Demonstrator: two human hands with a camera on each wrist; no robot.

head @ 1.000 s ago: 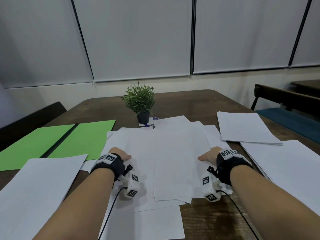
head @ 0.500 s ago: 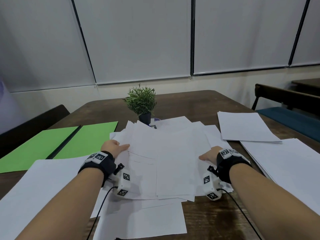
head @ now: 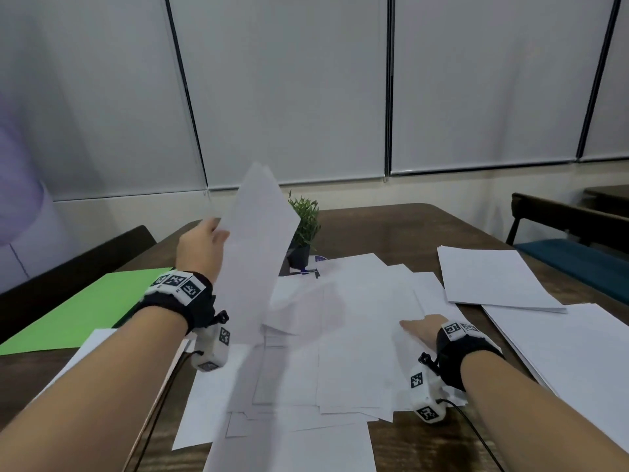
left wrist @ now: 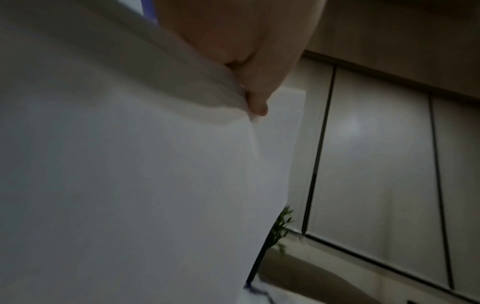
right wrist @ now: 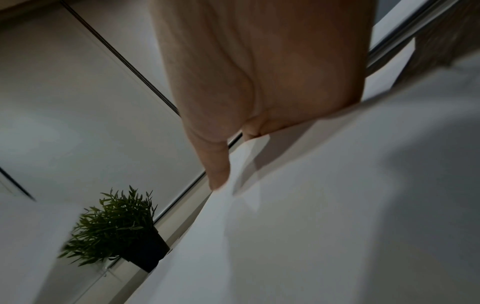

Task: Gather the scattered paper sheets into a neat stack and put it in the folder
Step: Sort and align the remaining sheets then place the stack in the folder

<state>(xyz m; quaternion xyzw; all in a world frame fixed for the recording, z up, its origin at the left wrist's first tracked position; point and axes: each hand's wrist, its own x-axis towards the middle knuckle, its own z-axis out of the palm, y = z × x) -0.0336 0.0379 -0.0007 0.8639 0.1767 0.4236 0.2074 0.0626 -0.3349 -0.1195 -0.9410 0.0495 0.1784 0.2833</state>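
To the far left of the potted plant [head: 304,229], a green folder [head: 92,311] lies open and flat on the brown table [head: 391,229], and nearer the person than the folder a loose white sheet [head: 92,352] rests beside the left forearm. Just left of the plant, the left hand [head: 200,248] is raised off the table and holds a bundle of white sheets [head: 255,253] nearly upright, its upper corner above the plant's leaves and its lower edge down among the papers. In the left wrist view the thumb [left wrist: 255,102] is pinched against the paper's edge with the fingers hidden behind it, so the hand is clamped on the bundle. In front of the plant, toward the person, a wide heap of overlapping sheets [head: 354,352] covers the middle of the table, uneven at its edges. To the right of the plant and nearer the person, the right hand [head: 420,330] lies on the right side of the heap; in the right wrist view its thumb [right wrist: 215,162] points out along the paper and the fingers go under a sheet's edge, so I cannot tell whether they are apart or together. Farther right of the plant, a separate small stack [head: 490,281] sits near the table's edge, and another spread of sheets [head: 571,352] lies nearer the person. A dark bench with a blue seat [head: 571,257] stands beyond the table, far right.
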